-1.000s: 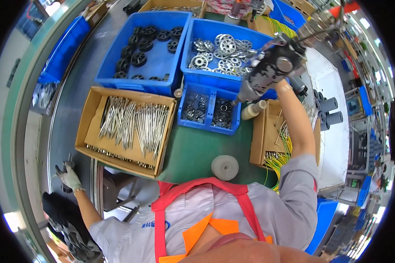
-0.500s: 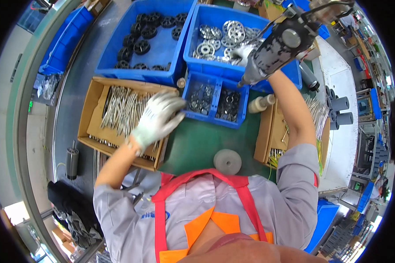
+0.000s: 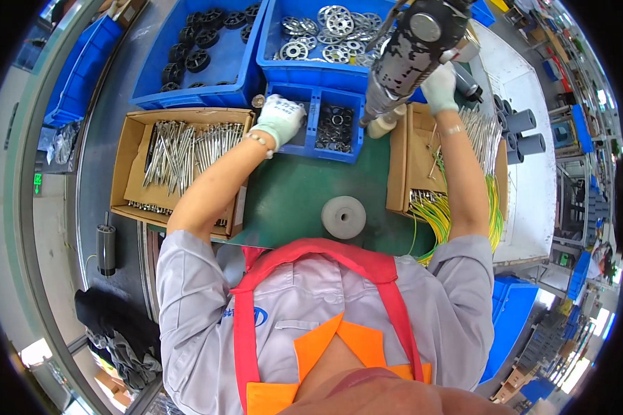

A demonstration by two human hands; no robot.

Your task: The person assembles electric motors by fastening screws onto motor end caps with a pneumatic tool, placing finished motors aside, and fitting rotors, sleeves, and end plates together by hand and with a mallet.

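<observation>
My left hand (image 3: 280, 119), in a white glove, dips curled into the left compartment of a small blue divided bin (image 3: 303, 150). Its fingers point down, and whatever they pinch is hidden. Small dark rings (image 3: 337, 123) fill the right compartment. My right hand (image 3: 439, 88), gloved too, is raised beside a dark, worn hanging power tool (image 3: 403, 59), above a cardboard box (image 3: 397, 162) of thin metal rods and yellow-green wires. The tool hides its fingertips, so I cannot see whether it touches the tool or holds anything.
Behind stand large blue bins with black wheels (image 3: 198, 61) and silver perforated discs (image 3: 339, 22). Another cardboard box (image 3: 120, 155) of metal shafts (image 3: 166, 155) lies left. A grey disc (image 3: 343, 217) rests on the green mat (image 3: 284, 194). Grey cylinders (image 3: 531, 144) are stacked right.
My left hand has moved from over the shaft box into the small bin, its fingers curling. My right hand has left the silver discs and come back to the right, beyond the power tool.
</observation>
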